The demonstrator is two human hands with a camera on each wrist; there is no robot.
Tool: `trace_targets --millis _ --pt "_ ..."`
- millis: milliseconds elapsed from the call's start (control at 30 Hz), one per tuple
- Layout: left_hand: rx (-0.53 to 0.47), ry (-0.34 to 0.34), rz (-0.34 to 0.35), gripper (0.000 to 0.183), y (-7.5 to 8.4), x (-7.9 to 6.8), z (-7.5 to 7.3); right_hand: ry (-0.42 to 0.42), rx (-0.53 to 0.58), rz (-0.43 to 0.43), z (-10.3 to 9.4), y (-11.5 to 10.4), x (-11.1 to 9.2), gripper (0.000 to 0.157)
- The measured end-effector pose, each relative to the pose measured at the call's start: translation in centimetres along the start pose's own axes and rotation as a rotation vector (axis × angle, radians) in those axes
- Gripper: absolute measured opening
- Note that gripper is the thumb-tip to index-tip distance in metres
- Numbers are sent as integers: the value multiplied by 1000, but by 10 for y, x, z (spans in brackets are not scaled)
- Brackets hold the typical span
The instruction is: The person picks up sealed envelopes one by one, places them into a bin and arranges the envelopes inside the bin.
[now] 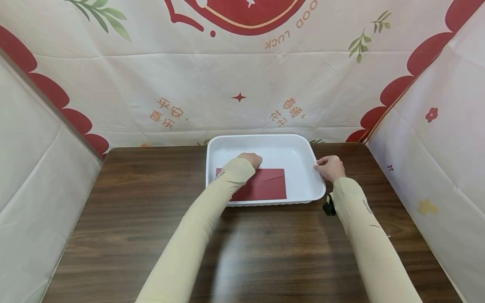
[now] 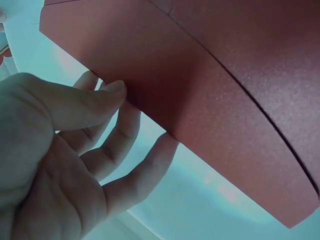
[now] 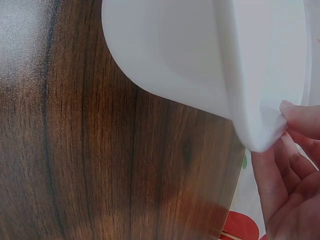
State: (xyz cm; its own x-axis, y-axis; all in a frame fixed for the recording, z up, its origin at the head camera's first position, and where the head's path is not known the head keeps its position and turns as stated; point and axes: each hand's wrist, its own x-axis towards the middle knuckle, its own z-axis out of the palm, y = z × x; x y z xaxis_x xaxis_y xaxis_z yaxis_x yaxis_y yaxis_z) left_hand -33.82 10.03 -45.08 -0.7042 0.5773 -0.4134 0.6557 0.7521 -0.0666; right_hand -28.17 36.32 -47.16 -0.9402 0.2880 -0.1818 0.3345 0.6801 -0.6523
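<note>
A red envelope (image 1: 269,185) lies in the front part of a white plastic tray (image 1: 299,168). My left hand (image 1: 251,159) reaches over it; in the left wrist view the thumb is on top of the envelope's (image 2: 150,65) edge and the other fingers go beneath, pinching it. The left forearm covers part of the envelope in the head view. At the tray's right side, my right hand (image 1: 330,167) holds the rim. The right wrist view shows the thumb and fingers (image 3: 270,175) pinching the white rim (image 3: 250,100).
The tray stands at the back of a dark wooden table (image 1: 151,219), close to a printed cloth backdrop (image 1: 227,75). Cloth panels border the table on both sides. A small black device (image 1: 329,206) is at the right wrist.
</note>
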Motion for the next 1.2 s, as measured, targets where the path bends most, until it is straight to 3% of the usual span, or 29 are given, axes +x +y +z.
trace_targets --millis 267,833,1033,1200 --pt "-4 -13 -7 24 -3 12 10 2 -9 -1 0 0 -1 31" --pt "-56 -39 -6 18 -7 10 13 2 -11 -14 0 -1 -1 31" --pt "-110 -69 -10 21 -8 4 10 1 -12 -15 -1 -1 -2 31" --pt "-221 -66 22 24 -12 -12 4 -2 -7 -6 -1 -3 -4 31"
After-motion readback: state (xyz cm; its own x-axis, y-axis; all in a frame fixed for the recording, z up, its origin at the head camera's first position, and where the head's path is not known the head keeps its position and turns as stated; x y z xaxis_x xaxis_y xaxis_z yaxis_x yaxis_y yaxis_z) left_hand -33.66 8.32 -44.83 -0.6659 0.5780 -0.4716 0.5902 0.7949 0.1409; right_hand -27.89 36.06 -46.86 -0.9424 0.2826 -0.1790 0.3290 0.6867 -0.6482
